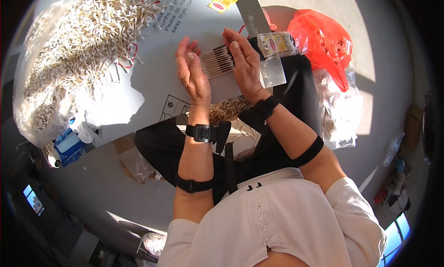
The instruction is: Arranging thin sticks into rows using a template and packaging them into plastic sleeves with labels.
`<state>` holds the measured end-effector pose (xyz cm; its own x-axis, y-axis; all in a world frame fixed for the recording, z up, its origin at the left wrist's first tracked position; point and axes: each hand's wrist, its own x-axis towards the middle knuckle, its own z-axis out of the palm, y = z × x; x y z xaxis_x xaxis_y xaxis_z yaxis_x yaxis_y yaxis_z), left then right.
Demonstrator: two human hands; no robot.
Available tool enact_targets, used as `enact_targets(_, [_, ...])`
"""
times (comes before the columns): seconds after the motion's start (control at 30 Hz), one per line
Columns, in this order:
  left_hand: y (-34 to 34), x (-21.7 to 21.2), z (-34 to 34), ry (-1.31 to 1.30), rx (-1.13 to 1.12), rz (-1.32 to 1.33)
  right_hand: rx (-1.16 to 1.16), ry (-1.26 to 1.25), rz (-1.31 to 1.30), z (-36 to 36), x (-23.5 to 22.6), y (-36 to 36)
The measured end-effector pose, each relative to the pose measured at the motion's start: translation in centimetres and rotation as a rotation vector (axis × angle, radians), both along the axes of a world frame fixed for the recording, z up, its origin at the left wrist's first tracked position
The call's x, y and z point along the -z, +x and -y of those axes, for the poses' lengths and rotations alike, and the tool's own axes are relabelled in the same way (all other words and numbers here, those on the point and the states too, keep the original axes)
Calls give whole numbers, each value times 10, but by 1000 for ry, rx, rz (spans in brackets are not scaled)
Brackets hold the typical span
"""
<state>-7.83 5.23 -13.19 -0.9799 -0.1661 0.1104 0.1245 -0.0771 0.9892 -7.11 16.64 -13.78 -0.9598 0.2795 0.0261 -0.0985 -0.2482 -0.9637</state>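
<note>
A row of cotton swabs [217, 62] lies side by side over a dark strip, between my two hands. My left hand [192, 70] is at the row's left end, its fingers apart and stretched out, thumb beside the swab tips. At the other end my right hand [245, 61] is half curved, its thumb apart from the fingers and its palm toward the row. Whether either palm touches the tips is hard to tell. Just right of that hand sits a clear pack of cotton swabs [277, 44] with a yellow label, near a clear plastic sheet [274, 73].
A large clear bag of loose swabs [78, 54] spreads over the left of the grey board [159, 75]. Yellow labels [222, 0] lie at its far edge. To the right are a red plastic bag [321, 38] and clear bags [340, 109]. More swabs [227, 108] lie below my hands.
</note>
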Motion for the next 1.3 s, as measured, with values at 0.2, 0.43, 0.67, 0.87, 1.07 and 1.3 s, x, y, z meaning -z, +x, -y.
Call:
enact_targets(0.2, [-18,8,32,-254,-211,-13,-29,-22,-3,-11,-2,2])
enact_targets(0.43, [-101,-13,72,-879,-313,249,-25,-17,-26,-12,0,2])
enact_targets(0.67, [-124,-31,65,-1214,-169,508,-41,17,-2,-13,1,1])
enact_targets(0.87, [-72,-35,51,-1127,162,378,8,-73,-10,-16,3,-1])
enact_targets(1.07, [-55,-20,50,-908,167,39,-22,-229,34,-12,-5,-3])
enact_targets(1.3, [-31,-8,31,-591,135,66,-110,-70,22,-24,-9,-17])
